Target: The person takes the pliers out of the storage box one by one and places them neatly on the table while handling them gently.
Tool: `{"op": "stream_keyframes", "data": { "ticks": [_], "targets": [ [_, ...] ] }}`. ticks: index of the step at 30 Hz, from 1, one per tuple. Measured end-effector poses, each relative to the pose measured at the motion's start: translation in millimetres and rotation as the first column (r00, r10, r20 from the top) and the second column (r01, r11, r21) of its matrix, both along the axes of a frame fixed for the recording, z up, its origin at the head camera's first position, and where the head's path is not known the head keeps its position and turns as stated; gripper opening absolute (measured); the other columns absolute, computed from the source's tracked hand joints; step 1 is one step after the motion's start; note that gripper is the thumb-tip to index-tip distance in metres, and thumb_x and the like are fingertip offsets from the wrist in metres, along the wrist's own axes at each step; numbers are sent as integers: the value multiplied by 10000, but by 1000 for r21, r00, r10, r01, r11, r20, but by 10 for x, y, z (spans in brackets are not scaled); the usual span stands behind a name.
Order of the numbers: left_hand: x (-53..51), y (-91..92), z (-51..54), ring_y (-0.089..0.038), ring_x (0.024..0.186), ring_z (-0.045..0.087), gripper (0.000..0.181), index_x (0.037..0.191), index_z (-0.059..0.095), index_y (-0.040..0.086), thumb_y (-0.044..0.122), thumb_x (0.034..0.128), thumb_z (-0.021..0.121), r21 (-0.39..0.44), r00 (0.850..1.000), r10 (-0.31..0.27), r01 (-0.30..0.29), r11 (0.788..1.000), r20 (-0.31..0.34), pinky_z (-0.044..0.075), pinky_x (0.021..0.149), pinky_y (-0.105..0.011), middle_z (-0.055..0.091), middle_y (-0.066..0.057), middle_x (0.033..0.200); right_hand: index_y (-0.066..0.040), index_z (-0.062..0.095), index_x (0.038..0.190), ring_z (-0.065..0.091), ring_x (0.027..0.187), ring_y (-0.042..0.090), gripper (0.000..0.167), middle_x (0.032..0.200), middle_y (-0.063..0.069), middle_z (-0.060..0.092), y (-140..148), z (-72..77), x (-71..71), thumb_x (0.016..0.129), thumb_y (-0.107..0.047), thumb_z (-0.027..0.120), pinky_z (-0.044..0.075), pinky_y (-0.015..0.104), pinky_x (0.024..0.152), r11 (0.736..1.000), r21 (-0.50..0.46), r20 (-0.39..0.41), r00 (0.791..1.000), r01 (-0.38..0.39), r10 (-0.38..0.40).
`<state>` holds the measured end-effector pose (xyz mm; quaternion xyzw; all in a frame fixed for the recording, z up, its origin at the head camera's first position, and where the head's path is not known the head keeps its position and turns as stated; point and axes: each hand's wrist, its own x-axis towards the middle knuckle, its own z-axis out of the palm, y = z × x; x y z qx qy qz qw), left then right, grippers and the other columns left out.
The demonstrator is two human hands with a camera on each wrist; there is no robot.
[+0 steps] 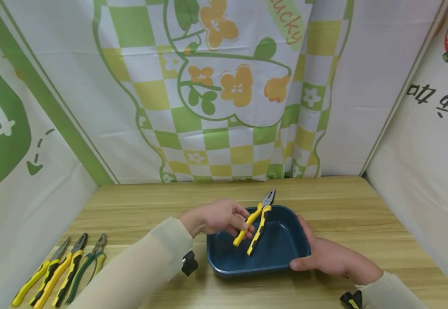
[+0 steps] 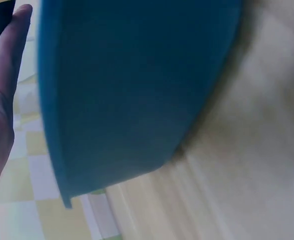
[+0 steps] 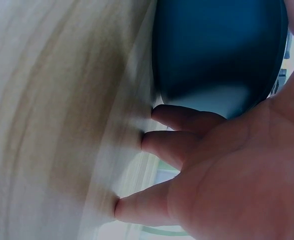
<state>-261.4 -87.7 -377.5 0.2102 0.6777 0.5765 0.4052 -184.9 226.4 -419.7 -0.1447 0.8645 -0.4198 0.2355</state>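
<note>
My left hand [image 1: 224, 219] pinches a pair of pliers [image 1: 262, 221] by one of its yellow-and-black handles. The handles are spread, and the grey nose points away from me. They are above a dark blue rectangular basin [image 1: 285, 244] on the table. At the basin's right end rests my right hand [image 1: 322, 255], thumb at the front corner and fingers along the far side. In the right wrist view, several fairly straight fingers [image 3: 159, 200] reach the tabletop beside the basin wall [image 3: 217, 50]. The left wrist view mostly shows the basin's outer wall [image 2: 136, 100].
Three more pliers lie side by side at the table's left: two with yellow-and-black handles [image 1: 44, 274] [image 1: 63, 272] and one with green-and-yellow handles [image 1: 88, 264]. A wooden table [image 1: 363, 214] bears everything. Printed curtains [image 1: 224, 146] hang behind it.
</note>
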Motion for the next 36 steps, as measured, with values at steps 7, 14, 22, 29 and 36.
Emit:
{"op": "stream_keyframes", "data": {
  "ticks": [7,14,22,29,36],
  "targets": [
    [94,-40,-35,-316,995,693,225,1101,439,-62,-97,927,577,119,992,54,-67,991,111,516,909,-515,668,-293,1108,-92,-195,1559,456,1282,385,1252,1440,352,400,5,-9,-5,855,-386,798,312,592,1067,1000,-12,-15,1000,-5,5],
    [111,-104,-40,-293,964,693,283,1190,365,-51,-106,962,523,231,976,112,-154,961,185,527,910,-452,618,-312,1189,-103,-204,1558,485,1256,363,1257,1453,365,374,19,-10,-2,854,-395,796,326,580,1057,1000,-7,-32,999,-17,17],
    [193,-127,-24,-355,1031,670,274,1225,349,-16,-106,994,465,351,970,94,-171,921,224,510,925,-472,599,-313,1226,-89,-186,1560,456,1274,378,1265,1475,376,331,8,-5,1,840,-388,810,309,589,1063,1000,-9,-34,999,-7,7],
    [263,-63,-6,-384,1058,648,237,1253,390,-22,-78,1025,424,430,970,79,-174,886,231,490,945,-518,597,-220,1162,-83,-181,1560,454,1272,384,1259,1478,384,316,5,-12,-3,842,-376,811,312,588,1058,1000,-23,-32,999,-7,6],
    [293,-91,-4,-350,1007,662,169,1228,373,-7,-25,1060,378,454,962,130,-230,861,240,536,880,-503,590,-231,1203,-85,-178,1561,458,1261,371,1251,1475,371,328,11,-26,-10,846,-359,811,317,563,1049,999,-46,-45,999,-22,20]
  ]
}}
